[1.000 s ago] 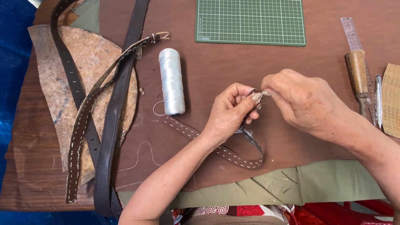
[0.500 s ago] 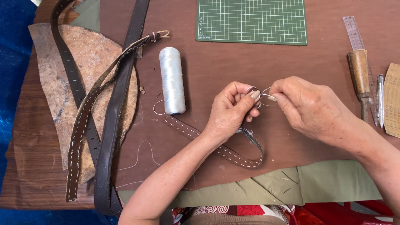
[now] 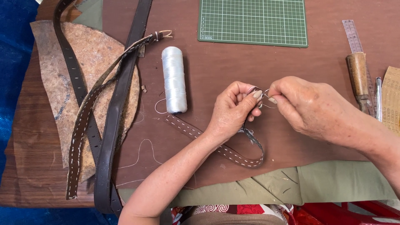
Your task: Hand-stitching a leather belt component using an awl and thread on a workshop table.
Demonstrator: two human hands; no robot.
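You are pinching the limp, light stitched leather strap (image 3: 216, 143) in your left hand (image 3: 233, 110), grip closed at its upper end, while your right hand (image 3: 308, 106) is nipping the thin thread beside it.

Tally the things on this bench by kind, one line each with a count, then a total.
Leather straps: 4, namely the short stitched brown strap pinched in the left hand and right hand, long stitched strap, punched dark strap, plain dark strap
White thread spool: 1
Green cutting mat: 1
Wooden-handled tool: 1
Clear ruler: 1
Total: 8
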